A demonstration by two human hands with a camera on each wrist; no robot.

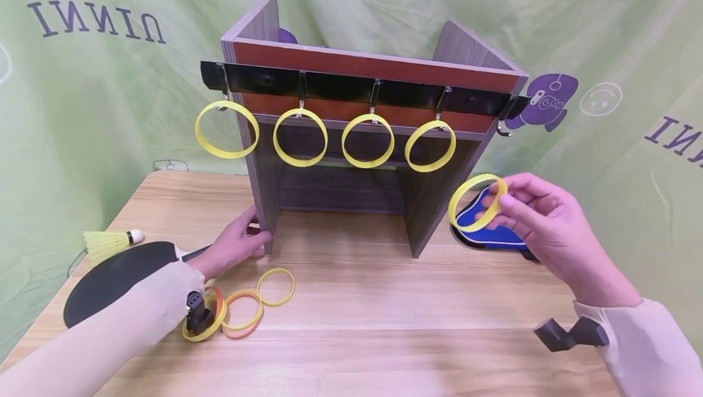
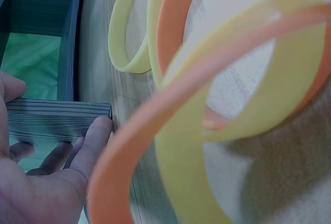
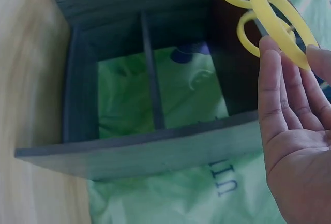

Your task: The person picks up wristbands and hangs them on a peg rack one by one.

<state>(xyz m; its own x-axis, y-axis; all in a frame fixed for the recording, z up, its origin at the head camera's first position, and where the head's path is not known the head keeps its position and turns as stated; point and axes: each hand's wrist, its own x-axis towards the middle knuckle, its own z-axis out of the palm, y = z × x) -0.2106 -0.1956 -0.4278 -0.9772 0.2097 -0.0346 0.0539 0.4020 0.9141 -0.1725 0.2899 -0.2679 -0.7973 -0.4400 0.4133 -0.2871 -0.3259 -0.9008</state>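
My right hand [image 1: 549,220] pinches a yellow ring [image 1: 453,211] between thumb and fingers, just right of a grey wooden shelf unit [image 1: 263,183]. In the right wrist view this ring [image 3: 266,17] stands close to other yellow rings. Several yellow rings [image 1: 227,155] hang from hooks on a black strip [image 1: 340,87] across the unit's front. The rightmost hook [image 1: 504,130] bears no ring. Low on the unit's left side panel, my left hand [image 1: 237,243] grips the edge, thumb on one face and fingers on the other, as the left wrist view shows.
Yellow and orange rings [image 2: 170,27] lie on the wooden table [image 1: 357,318] beside my left wrist. A black paddle [image 1: 121,278] and a yellow shuttlecock [image 1: 107,243] lie at the left. Behind my right hand is a blue case [image 1: 494,238]. A green curtain [image 1: 137,110] hangs behind.
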